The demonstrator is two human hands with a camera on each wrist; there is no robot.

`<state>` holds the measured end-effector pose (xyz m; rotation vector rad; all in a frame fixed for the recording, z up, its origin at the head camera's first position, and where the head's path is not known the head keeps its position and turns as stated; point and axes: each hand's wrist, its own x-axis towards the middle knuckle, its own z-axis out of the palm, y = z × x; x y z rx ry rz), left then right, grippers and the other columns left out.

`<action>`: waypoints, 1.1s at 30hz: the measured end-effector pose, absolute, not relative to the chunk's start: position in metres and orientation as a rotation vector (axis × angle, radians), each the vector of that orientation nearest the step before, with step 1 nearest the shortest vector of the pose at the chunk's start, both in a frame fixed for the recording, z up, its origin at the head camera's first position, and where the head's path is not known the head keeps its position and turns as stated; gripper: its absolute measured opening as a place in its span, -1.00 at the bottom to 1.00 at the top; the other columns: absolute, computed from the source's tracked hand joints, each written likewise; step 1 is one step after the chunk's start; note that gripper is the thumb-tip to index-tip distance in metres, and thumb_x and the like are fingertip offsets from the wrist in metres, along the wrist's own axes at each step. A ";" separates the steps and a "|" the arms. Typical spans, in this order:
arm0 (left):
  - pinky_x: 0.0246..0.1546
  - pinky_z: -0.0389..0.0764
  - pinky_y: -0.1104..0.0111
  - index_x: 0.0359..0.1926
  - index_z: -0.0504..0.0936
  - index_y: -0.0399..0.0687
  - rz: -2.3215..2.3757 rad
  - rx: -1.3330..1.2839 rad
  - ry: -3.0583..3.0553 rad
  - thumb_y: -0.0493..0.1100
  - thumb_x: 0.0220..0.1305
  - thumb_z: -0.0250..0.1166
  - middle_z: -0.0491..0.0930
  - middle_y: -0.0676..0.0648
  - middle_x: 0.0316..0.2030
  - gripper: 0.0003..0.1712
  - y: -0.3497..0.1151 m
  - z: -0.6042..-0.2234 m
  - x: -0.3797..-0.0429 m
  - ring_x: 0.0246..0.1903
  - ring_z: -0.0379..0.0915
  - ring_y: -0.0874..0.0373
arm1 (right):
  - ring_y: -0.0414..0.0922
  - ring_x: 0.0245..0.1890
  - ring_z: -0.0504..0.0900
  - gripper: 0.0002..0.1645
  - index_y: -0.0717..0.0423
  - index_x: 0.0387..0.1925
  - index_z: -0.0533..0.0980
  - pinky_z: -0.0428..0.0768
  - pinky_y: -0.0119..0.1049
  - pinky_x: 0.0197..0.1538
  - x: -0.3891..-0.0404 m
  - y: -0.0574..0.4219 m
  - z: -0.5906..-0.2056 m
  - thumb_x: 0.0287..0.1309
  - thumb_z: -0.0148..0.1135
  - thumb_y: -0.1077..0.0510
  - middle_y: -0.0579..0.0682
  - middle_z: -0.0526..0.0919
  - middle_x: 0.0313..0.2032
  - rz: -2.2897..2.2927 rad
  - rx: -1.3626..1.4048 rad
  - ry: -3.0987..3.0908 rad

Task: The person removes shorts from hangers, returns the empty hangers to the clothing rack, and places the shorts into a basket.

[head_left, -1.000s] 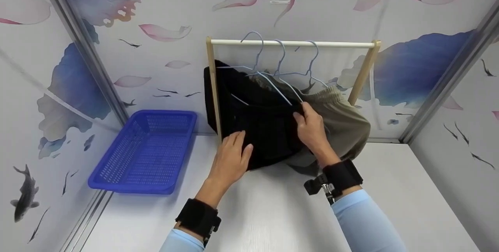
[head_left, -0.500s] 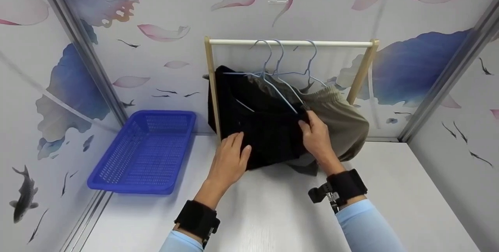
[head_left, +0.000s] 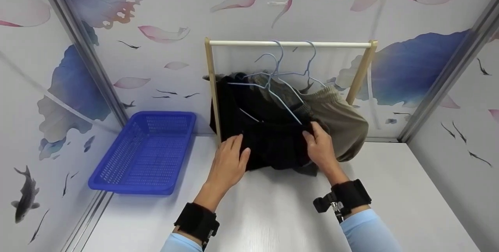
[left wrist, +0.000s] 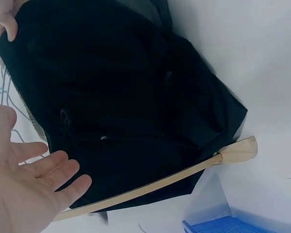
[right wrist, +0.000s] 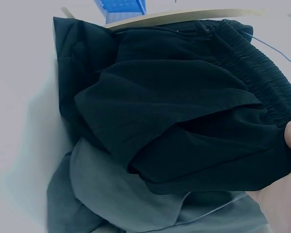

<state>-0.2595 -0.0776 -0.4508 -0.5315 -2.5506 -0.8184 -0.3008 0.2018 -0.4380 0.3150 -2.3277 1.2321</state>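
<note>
At the far left, a blue basket stands on the white table. Right of it rises the wooden left leg of the clothes rack, and beside that leg is my left hand, over the lower left part of the black shorts. Its fingers are nearly straight and a little apart, gripping nothing; whether their tips touch the cloth I cannot tell. The shorts are in front of the rack, tilted, with a pale blue hanger reaching into their waist; its hook is free, lower than the white bar. Just behind, a second hanger and, farther right, a third hanger hook over that bar. My right hand is at the right end of the shorts' gathered waistband, thumb and fingers clamped on the edge, next to the hanger's lower tip. Grey cloth shows beneath the shorts in the right wrist view. Behind and right of that hand, a tan garment hangs by the rack's right leg.
</note>
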 end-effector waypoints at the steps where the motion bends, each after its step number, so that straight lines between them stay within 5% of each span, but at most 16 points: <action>1: 0.34 0.38 -0.15 0.42 0.37 -0.41 -0.821 -0.530 -2.555 -0.03 0.62 0.06 0.45 -0.37 0.31 -0.40 -0.078 -0.451 -0.259 0.33 0.38 -0.30 | 0.20 -0.10 0.60 -0.80 0.34 0.01 0.54 0.49 0.11 0.03 -0.300 0.202 -0.440 0.43 0.13 0.36 0.29 0.67 -0.08 1.232 0.313 -2.326; 10: 0.34 0.37 -0.15 0.42 0.38 -0.41 -0.830 -0.511 -2.573 -0.03 0.62 0.05 0.45 -0.37 0.31 -0.40 -0.079 -0.454 -0.259 0.33 0.38 -0.30 | 0.16 -0.07 0.59 -0.79 0.33 0.03 0.53 0.49 0.10 0.05 -0.295 0.211 -0.455 0.44 0.10 0.37 0.26 0.66 -0.08 1.251 0.323 -2.340; 18: 0.33 0.38 -0.16 0.43 0.37 -0.40 -0.837 -0.493 -2.586 -0.02 0.63 0.04 0.44 -0.36 0.33 -0.39 -0.080 -0.457 -0.259 0.33 0.37 -0.30 | -0.02 -0.33 0.44 -0.91 0.30 -0.09 0.50 0.41 -0.16 -0.15 -0.290 0.218 -0.465 0.45 0.09 0.38 0.10 0.51 -0.37 1.264 0.337 -2.369; 24: 0.33 0.37 -0.16 0.43 0.37 -0.40 -0.846 -0.486 -2.596 -0.03 0.63 0.04 0.44 -0.36 0.33 -0.40 -0.080 -0.459 -0.258 0.34 0.36 -0.30 | 0.01 -0.20 0.53 -0.83 0.31 -0.03 0.55 0.47 -0.10 -0.05 -0.287 0.225 -0.475 0.42 0.11 0.40 0.17 0.65 -0.18 1.267 0.322 -2.368; 33: 0.31 0.39 -0.16 0.42 0.38 -0.40 -0.838 -0.480 -2.597 -0.03 0.62 0.04 0.45 -0.36 0.31 -0.40 -0.081 -0.466 -0.257 0.32 0.38 -0.30 | -0.04 -0.27 0.47 -0.86 0.30 -0.10 0.56 0.43 -0.29 -0.14 -0.279 0.235 -0.493 0.40 0.12 0.43 0.11 0.62 -0.25 1.309 0.288 -2.373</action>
